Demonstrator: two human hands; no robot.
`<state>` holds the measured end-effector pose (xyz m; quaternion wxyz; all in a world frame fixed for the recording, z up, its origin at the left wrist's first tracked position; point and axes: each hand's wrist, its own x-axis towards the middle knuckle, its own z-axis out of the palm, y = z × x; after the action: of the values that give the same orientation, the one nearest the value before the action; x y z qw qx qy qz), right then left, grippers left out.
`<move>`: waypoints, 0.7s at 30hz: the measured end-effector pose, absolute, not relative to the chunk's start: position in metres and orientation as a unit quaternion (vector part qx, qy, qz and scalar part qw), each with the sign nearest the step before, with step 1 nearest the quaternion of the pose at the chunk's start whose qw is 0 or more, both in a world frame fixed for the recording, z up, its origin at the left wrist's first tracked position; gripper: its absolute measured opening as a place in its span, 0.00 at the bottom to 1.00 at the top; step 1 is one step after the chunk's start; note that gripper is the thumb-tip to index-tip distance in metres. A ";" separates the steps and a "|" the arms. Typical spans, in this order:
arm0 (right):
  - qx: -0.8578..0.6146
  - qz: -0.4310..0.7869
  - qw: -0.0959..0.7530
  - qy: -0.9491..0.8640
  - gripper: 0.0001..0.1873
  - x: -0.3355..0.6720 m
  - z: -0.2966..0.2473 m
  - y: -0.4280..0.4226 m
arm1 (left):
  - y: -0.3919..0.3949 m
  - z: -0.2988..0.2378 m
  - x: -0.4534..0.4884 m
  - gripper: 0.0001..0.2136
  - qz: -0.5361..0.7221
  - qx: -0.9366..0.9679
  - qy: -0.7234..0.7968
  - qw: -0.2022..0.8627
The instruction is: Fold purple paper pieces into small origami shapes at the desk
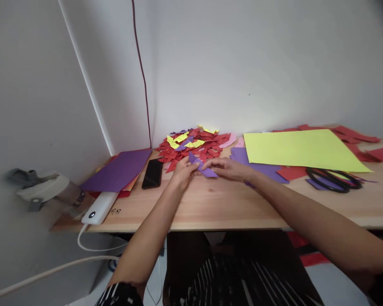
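Observation:
A folded piece of purple paper (210, 172) is held between my two hands, just above the wooden table. My left hand (182, 170) pinches its left side, with the thumb on top. From the right, my right hand (228, 168) grips the paper with thumb and fingers closed on it. One pointed corner sticks up at the upper left and another points to the lower right. Right behind my hands lies a heap of folded paper pieces (207, 148), mostly red with some yellow and purple.
At the left are a black phone (152, 173), purple sheets (119, 170), a white power bank (99, 209) with a cable and a clear bottle (72, 197). To the right lie a yellow sheet (306, 146), purple pieces (268, 171), black-handled scissors (332, 183) and red strips (357, 135).

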<state>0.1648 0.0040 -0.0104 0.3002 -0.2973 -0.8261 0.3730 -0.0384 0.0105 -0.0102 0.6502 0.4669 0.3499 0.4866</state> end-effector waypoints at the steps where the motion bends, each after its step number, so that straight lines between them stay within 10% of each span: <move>1: -0.297 0.372 0.296 -0.828 0.17 0.163 -0.009 0.002 | 0.011 -0.010 -0.039 0.20 0.490 0.466 0.347 0.650; 21: -0.393 0.369 0.413 -0.734 0.17 0.144 -0.010 -0.010 | 0.005 -0.009 -0.029 0.20 0.507 0.484 0.383 0.602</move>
<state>0.1438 -0.0099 -0.0103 0.4128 -0.3931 -0.7340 0.3693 -0.0287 0.0054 -0.0089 0.6019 0.4835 0.3829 0.5073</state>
